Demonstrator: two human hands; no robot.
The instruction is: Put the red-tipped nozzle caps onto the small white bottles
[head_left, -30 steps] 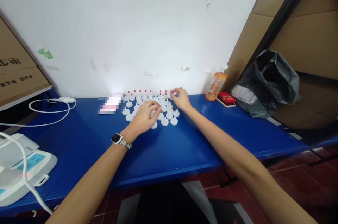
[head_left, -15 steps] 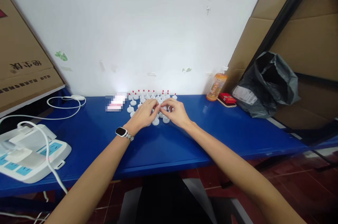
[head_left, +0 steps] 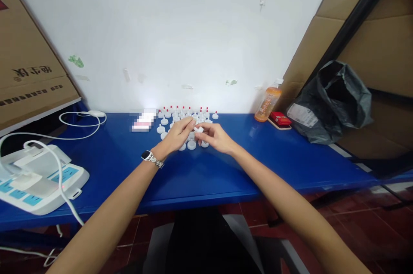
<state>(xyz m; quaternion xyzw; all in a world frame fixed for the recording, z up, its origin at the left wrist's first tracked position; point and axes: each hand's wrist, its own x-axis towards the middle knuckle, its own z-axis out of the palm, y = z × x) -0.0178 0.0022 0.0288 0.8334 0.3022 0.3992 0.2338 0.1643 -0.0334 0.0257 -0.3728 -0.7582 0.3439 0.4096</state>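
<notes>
Over a cluster of white nozzle caps, my two hands meet at the fingertips. Pinched between the thumb and fingers of my right hand (head_left: 217, 137) is a white nozzle cap (head_left: 199, 129), tilted on its side. My left hand (head_left: 178, 133) is closed just to its left, thumb against the fingers; whatever is in that pinch is hidden. Plain white caps (head_left: 191, 145) stand below and around the hands, partly covered by them. Along the back, several caps with small red tips (head_left: 215, 115) stand upright near the wall.
A white power strip (head_left: 41, 183) with cables lies at left on the blue table (head_left: 206, 181). At right stand an orange drink bottle (head_left: 268, 103), a red packet (head_left: 280, 119) on a phone-like slab, and a grey plastic bag (head_left: 329, 106). Cardboard (head_left: 32, 50) leans at far left.
My fingertips have parted slightly, and the white nozzle cap in my right hand now shows between them. My right hand has turned a little. The view has shifted slightly.
</notes>
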